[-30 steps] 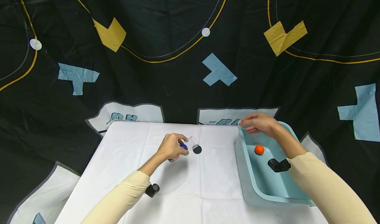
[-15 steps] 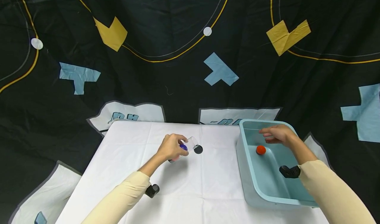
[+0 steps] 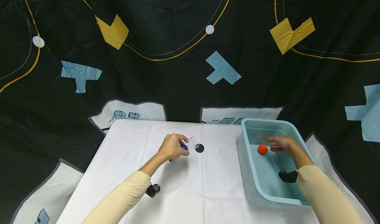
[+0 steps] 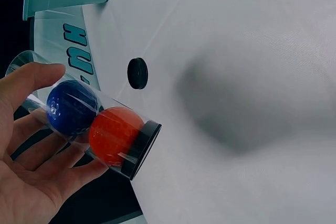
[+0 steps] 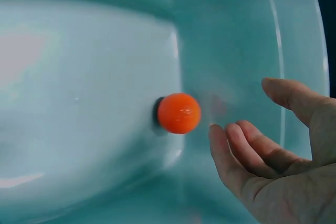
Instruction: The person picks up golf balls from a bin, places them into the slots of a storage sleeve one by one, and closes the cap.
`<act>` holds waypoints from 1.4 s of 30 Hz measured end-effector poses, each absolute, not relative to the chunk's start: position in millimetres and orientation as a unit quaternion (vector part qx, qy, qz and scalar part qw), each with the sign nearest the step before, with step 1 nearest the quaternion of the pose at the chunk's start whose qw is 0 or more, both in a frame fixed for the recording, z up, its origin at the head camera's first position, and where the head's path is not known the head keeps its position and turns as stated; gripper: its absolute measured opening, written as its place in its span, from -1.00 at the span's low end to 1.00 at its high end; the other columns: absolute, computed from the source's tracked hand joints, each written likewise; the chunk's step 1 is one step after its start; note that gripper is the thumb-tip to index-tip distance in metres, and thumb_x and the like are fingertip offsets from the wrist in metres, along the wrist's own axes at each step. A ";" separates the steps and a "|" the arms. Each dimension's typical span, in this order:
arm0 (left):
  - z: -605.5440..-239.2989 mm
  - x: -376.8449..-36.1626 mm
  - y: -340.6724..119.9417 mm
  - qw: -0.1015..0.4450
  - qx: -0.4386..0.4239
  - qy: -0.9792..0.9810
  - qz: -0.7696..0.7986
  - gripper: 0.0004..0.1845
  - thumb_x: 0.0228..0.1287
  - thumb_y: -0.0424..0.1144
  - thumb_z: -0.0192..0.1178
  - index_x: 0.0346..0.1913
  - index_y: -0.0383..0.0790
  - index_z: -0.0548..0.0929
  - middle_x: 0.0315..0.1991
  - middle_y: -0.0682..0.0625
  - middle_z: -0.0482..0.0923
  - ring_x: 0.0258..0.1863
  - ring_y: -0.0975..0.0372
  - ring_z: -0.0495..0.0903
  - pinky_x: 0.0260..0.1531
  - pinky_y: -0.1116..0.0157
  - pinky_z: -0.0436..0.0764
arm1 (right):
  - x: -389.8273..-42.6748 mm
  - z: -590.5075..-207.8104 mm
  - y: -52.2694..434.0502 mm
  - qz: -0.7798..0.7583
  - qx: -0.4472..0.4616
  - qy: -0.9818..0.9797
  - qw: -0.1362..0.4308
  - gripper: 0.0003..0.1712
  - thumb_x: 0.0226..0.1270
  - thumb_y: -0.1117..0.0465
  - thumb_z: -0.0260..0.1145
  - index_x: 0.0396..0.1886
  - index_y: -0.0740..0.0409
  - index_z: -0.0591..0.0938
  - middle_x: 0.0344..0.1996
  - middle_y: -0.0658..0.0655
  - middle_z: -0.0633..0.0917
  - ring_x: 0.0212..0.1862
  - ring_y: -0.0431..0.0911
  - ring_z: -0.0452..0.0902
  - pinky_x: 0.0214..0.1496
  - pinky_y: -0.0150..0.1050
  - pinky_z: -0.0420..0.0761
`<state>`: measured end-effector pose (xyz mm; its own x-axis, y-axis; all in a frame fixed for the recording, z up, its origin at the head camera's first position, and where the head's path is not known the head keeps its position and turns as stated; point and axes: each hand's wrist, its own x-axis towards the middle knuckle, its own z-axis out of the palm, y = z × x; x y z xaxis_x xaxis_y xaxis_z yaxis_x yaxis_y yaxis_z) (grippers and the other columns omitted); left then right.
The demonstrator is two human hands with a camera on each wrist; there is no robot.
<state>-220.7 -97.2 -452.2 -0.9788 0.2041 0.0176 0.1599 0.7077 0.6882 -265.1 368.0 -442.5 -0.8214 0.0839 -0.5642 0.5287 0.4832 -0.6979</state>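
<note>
So here we've got our left hand [image 3: 173, 147] wrapped around a clear tube [image 4: 89, 129], fingers and thumb curled round it, holding it just above the white tablecloth [image 3: 190, 184]. Inside the tube there's a blue ball [image 4: 72, 109] up near the open end and an orange-red ball [image 4: 114, 136] sitting right against the black bottom cap, the two balls touching. From the head view the tube tips over toward 3 o'clock, mouth pointing that way. A small black lid [image 3: 200, 148] lies flat on the cloth just beside the tube's mouth, at about 3 o'clock from our left hand, not touching it.

Our right hand [image 3: 281, 144] is down inside the light blue bin [image 3: 246, 171], which sits on the table at roughly 3 o'clock from the left hand, well apart from it. That hand is open and holding nothing, fingers relaxed and a little bent, tips aimed toward 9 o'clock. The loose orange ball [image 3: 262, 149] rests on the bin's floor right by the fingertips; in the right wrist view [image 5: 179, 113] there's a small gap between ball and fingers, so near but not touching. The ball sits in the far half of the bin, toward the 12 o'clock wall.

Behind the table hangs a black backdrop [image 3: 166, 79] with yellow lines and blue and yellow patches.
</note>
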 end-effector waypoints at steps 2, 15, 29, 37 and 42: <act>-452.2 -220.8 -97.1 0.032 0.097 0.924 0.370 -0.55 -0.18 -0.25 0.63 -0.10 -0.10 0.80 -0.25 -0.10 0.80 -0.27 0.13 0.74 -0.23 0.23 0.70 | -266.0 -448.0 369.8 -0.472 0.191 0.826 0.242 -0.21 0.54 0.02 0.18 0.44 0.55 0.21 0.40 0.58 0.25 0.21 0.29 0.53 0.23 -0.07 0.62; -452.4 -219.4 -100.3 0.037 0.092 0.924 0.369 -0.55 -0.17 -0.25 0.63 -0.09 -0.11 0.80 -0.23 -0.11 0.79 -0.27 0.12 0.73 -0.24 0.23 0.71 | -267.9 -476.2 369.1 -0.484 0.201 0.812 0.258 -0.17 0.56 0.04 0.13 0.49 0.54 0.07 0.43 0.59 0.16 0.34 0.37 0.28 0.40 0.01 0.48; -454.7 -218.7 -103.9 0.039 0.084 0.927 0.364 -0.56 -0.15 -0.22 0.62 -0.09 -0.07 0.80 -0.24 -0.07 0.79 -0.25 0.13 0.72 -0.23 0.24 0.70 | -275.2 -499.4 369.4 -0.490 0.284 0.792 0.228 -0.06 0.34 0.10 0.36 0.45 0.55 0.12 0.33 0.55 0.30 0.21 0.27 0.38 0.22 -0.10 0.63; -455.6 -218.0 -105.7 0.039 0.084 0.925 0.368 -0.56 -0.16 -0.24 0.62 -0.08 -0.11 0.80 -0.24 -0.08 0.79 -0.26 0.13 0.72 -0.24 0.24 0.71 | -273.8 -505.5 366.5 -0.511 0.284 0.778 0.231 -0.08 0.37 0.07 0.31 0.45 0.52 0.10 0.27 0.49 0.31 0.12 0.19 0.44 0.04 -0.18 0.70; -455.5 -218.4 -106.5 0.039 0.088 0.925 0.367 -0.56 -0.16 -0.24 0.62 -0.09 -0.10 0.80 -0.24 -0.09 0.79 -0.25 0.12 0.73 -0.20 0.22 0.71 | -275.2 -511.3 364.5 -0.510 0.288 0.778 0.229 -0.09 0.39 0.07 0.30 0.45 0.52 0.09 0.27 0.48 0.28 0.12 0.19 0.40 -0.07 -0.25 0.71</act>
<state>-218.4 -106.5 -455.5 -0.9816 0.1909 -0.0070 0.1341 0.7148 0.6863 -275.2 364.5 -511.3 -0.7298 0.2142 -0.6493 0.6808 0.3146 -0.6614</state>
